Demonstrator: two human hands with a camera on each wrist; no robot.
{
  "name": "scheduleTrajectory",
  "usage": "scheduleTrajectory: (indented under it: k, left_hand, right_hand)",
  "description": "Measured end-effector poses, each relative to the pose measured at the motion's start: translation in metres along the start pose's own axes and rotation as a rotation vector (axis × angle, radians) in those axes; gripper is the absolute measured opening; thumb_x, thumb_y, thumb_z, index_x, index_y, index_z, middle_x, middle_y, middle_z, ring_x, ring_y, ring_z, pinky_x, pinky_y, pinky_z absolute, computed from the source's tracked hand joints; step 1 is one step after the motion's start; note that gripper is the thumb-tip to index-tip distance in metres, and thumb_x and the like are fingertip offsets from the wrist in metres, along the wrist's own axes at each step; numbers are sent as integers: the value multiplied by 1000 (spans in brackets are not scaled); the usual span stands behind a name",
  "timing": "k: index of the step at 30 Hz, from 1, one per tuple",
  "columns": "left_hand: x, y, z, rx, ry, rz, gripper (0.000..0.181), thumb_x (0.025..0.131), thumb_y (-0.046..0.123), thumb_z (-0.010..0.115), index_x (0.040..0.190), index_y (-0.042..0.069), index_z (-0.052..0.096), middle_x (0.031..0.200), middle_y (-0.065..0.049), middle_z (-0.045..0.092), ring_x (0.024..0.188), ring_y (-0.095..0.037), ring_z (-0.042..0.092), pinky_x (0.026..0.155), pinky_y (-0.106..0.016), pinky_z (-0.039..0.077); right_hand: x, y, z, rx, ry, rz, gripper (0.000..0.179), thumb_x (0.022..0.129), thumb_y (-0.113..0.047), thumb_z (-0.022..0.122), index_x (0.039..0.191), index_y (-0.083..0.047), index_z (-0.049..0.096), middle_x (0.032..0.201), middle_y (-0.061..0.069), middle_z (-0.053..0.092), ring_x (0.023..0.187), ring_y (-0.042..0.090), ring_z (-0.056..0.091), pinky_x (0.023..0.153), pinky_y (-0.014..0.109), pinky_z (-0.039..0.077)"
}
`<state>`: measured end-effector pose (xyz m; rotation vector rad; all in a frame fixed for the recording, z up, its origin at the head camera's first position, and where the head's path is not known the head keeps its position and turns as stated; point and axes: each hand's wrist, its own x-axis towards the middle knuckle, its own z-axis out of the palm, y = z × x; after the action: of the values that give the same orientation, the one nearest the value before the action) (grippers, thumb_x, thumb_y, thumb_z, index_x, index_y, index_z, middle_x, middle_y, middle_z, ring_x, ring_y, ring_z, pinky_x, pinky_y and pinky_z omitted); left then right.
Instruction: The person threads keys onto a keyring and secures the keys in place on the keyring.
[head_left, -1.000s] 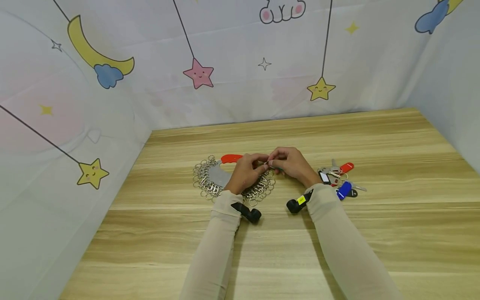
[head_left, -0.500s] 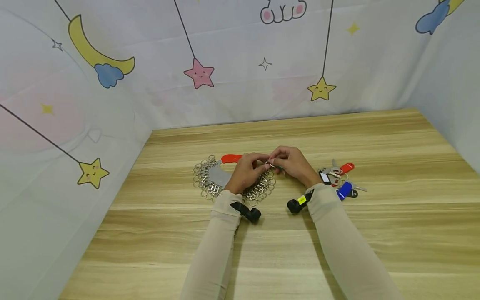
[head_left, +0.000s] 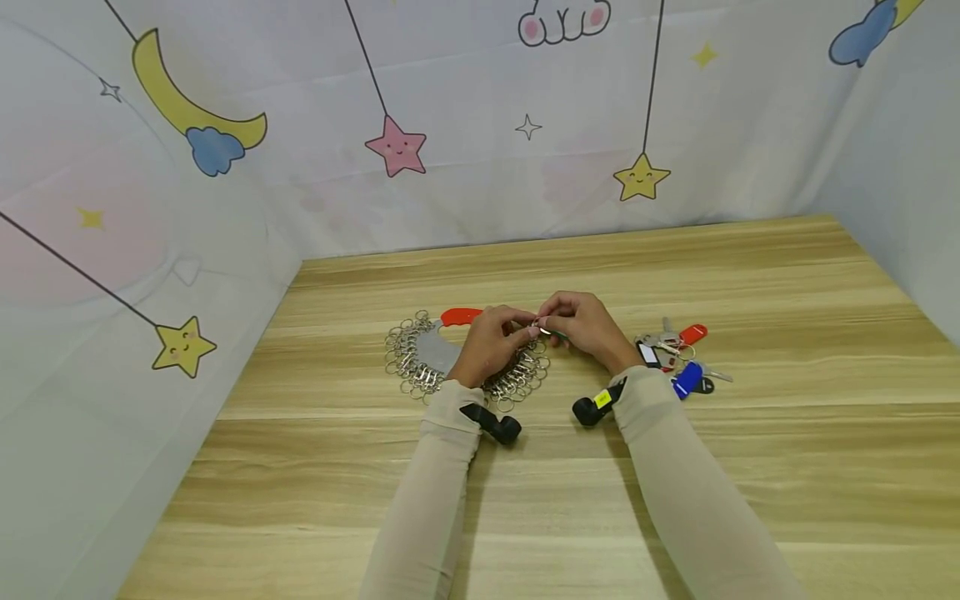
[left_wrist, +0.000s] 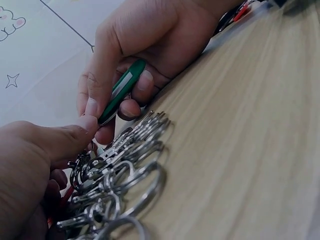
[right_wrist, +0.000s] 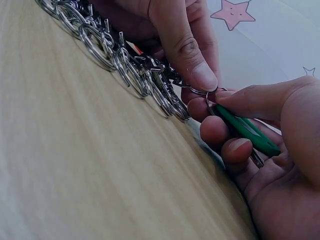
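My left hand [head_left: 491, 343] reaches over a grey curved plate [head_left: 433, 352] with a red handle [head_left: 461, 317] and several metal clips and split rings [left_wrist: 150, 192] along its edge. Its thumb and fingers pinch one split ring [right_wrist: 199, 91] at the plate's right end. Facing it, my right hand [head_left: 588, 329] holds a green key tag [right_wrist: 245, 131] by the end near its small ring. A key [right_wrist: 257, 159] shows under the tag, against the curled fingers. Both hands' fingertips meet where the two rings come together; fingers partly hide that spot.
To the right of my right hand lies a pile of keys with a red tag [head_left: 693, 334], a blue tag [head_left: 687, 381] and a black-framed tag [head_left: 648, 355]. The wooden table [head_left: 525, 508] runs back to a printed cloth [head_left: 480, 200].
The hands stay in nearly the same place. My right fingers shift slightly at the ring, and a bit more of the tag's pale side shows by the fingertips.
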<state>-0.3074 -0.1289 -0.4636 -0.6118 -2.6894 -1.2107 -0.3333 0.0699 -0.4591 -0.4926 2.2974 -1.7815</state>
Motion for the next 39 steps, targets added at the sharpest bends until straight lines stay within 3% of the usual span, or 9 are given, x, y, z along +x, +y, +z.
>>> scheduleTrajectory:
  k: [13, 39]
  left_hand:
    - [1, -1, 1, -5, 6, -6, 25, 97, 21, 70, 118, 10, 75, 106, -1, 68, 86, -15, 58, 76, -33, 48]
    - [1, -1, 2, -5, 9, -40, 24, 97, 25, 69, 116, 11, 77, 105, 1, 68, 89, -14, 58, 79, -33, 48]
  right_hand:
    - [-1, 0, 0, 26, -4, 2, 8, 97, -10, 69, 102, -3, 70, 89, 15, 70, 68, 30, 64, 52, 31, 48]
    - [-1, -1, -1, 23, -17, 0, 6, 97, -7, 68, 101, -2, 70, 88, 15, 71, 68, 28, 65, 52, 31, 48]
